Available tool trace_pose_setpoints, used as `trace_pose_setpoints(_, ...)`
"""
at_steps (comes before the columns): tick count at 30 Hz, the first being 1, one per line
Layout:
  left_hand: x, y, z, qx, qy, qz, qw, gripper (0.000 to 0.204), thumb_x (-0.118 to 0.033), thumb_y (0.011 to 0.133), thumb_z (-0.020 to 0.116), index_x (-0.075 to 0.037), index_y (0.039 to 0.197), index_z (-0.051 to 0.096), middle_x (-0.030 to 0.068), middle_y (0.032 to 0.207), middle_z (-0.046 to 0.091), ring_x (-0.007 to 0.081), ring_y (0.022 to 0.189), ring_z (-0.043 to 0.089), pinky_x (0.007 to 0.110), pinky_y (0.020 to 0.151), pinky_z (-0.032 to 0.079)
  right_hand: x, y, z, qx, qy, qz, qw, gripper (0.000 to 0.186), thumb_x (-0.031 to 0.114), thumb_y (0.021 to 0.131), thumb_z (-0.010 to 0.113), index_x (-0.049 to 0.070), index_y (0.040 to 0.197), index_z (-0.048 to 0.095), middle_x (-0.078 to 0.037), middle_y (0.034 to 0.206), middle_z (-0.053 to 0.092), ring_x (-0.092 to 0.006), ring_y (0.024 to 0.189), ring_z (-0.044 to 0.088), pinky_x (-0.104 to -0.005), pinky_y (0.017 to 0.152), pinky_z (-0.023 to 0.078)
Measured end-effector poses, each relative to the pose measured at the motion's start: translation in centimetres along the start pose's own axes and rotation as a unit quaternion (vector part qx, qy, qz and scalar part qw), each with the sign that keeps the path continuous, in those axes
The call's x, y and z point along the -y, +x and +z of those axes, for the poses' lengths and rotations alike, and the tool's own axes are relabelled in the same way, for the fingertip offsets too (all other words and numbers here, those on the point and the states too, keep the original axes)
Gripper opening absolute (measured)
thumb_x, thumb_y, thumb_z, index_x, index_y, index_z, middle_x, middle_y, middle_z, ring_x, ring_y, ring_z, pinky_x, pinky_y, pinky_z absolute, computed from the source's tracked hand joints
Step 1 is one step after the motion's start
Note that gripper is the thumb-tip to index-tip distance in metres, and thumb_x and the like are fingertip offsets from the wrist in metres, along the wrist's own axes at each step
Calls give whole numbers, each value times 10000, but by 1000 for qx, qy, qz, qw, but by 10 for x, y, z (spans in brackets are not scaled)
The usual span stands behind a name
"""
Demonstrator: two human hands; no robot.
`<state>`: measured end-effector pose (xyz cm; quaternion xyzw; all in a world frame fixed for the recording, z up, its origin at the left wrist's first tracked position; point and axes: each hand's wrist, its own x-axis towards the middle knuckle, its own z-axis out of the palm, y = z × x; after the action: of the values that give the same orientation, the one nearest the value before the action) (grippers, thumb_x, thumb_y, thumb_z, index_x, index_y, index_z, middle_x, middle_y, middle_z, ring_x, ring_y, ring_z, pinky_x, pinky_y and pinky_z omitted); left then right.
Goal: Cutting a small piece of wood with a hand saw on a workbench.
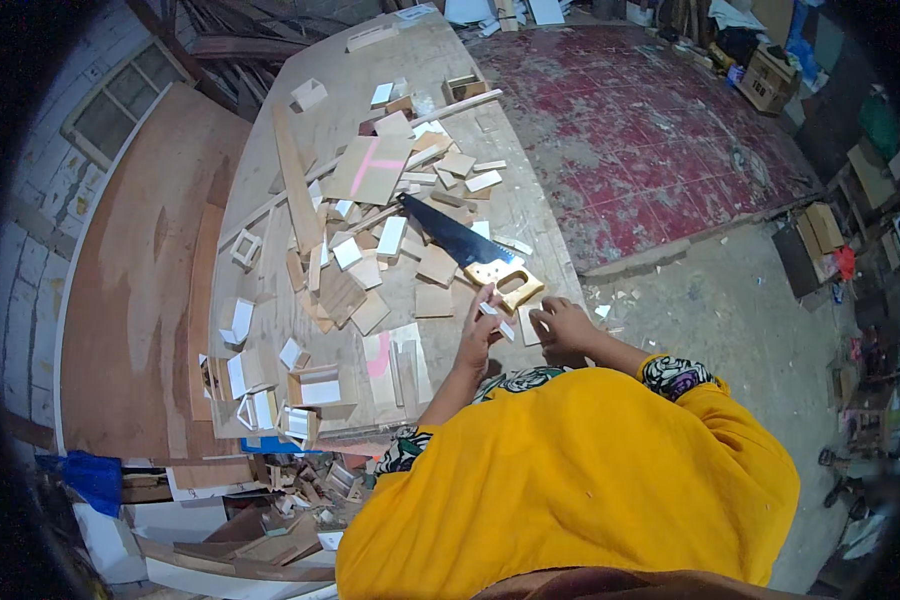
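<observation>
Small white piece (pixel 506 331) sits in your left hand (pixel 476 334), just above the near edge of the worktable and in front of your chest; your left fingers are closed on it, and it slants down toward your right; your right hand (pixel 564 326) is just beside, its fingers bent and pointing inward, at a small square of wood (pixel 529 328) near the table's right edge; whether those fingers grip the square or only rest by it, you cannot tell from this view.

Just beyond your hands lies a handsaw (pixel 460 243), its pale yellow handle toward you and its dark blade running away to the upper left, over the scattered offcuts (pixel 433 301); left of your left hand, narrow wood strips (pixel 407 372) lie side by side on a pale board with a pink mark.

Farther out on the worktable (pixel 522 185), a square panel (pixel 381 182) with pink lines lies on the heap; a long plank (pixel 296 180) lies to its left; small boxy pieces with white faces (pixel 320 388) stand near the table's left corner.

Past the table, a large brown panel (pixel 140 290) leans on the left; red tiled floor (pixel 660 150) spreads on the right, with a cardboard box (pixel 768 82) at its far side.
</observation>
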<state>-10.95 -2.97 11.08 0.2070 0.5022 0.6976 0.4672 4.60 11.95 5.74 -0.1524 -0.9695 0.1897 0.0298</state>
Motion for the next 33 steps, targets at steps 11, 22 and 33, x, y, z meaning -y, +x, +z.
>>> trace_pose_setpoints(11,20,37,26,23,-71,-57,996,677,-301,777,542,-124,1384,301,137,1258,451,191,905,605,301,801,475,-16,9,20,-105,26,-109,988,382,221,783,602,163,1156,542,-126,1006,548,-313,935,545,-446,725,456)
trace_pose_setpoints(22,12,40,0,-114,-199,5,973,668,-254,796,414,-125,1425,232,155,1255,471,322,1042,551,429,875,469,-34,66,-19,206,225,-40,952,716,404,594,751,99,1200,522,-159,1042,600,-281,887,592,-362,771,465)
trace_pose_setpoints(33,-30,27,-71,-250,-299,11,921,591,-277,802,442,-90,1349,316,222,1211,459,493,1103,461,592,931,369,-14,129,-30,366,500,12,785,626,184,761,632,113,1339,403,-3,796,559,-89,693,525,-223,588,416)
